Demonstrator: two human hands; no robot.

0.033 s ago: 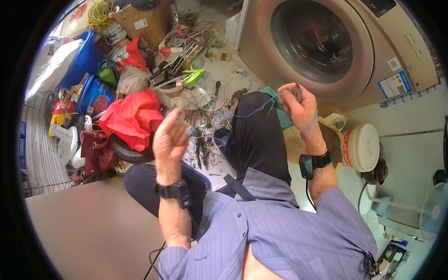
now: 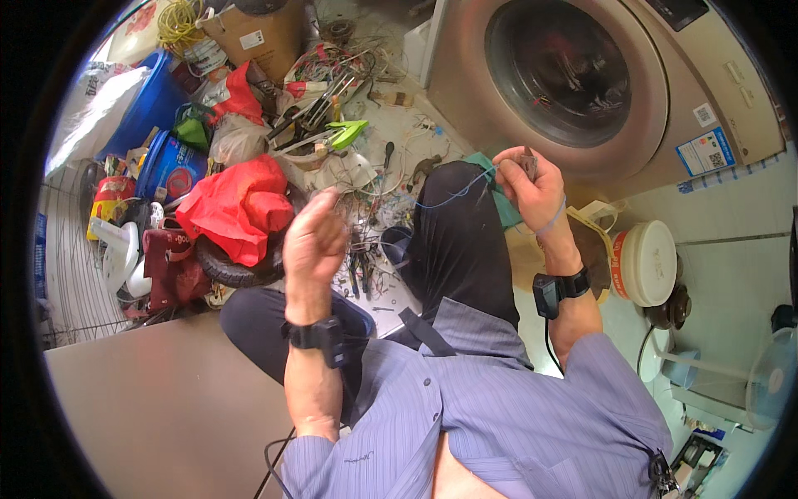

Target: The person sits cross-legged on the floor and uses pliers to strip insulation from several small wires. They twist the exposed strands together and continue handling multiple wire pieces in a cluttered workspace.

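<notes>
My right hand (image 2: 532, 187) is closed in a pinch in front of the washing machine. A thin blue wire (image 2: 453, 198) runs from its fingertips and curves left over my raised knee. A small dark, pointed piece (image 2: 529, 160) also sticks out of the same fingers; its kind is unclear. My left hand (image 2: 316, 237) hovers above my other leg, apart from the visible wire, with its fingers curled together. Whether anything is between those fingers is hidden. Beneath the knee by my right hand lies a green cloth or bag (image 2: 503, 204).
Ahead stands a washing machine (image 2: 682, 108) with a round glass door. To the left are a red plastic bag (image 2: 237, 208) on a tyre (image 2: 224, 268) and blue buckets (image 2: 170, 166). Tangled wires and tools (image 2: 362, 266) litter the floor. A white bucket (image 2: 648, 262) stands at right.
My left hand has shifted slightly right and turned a little, its fingers still curled. My right hand keeps its pinch on the blue wire in nearly the same place.
</notes>
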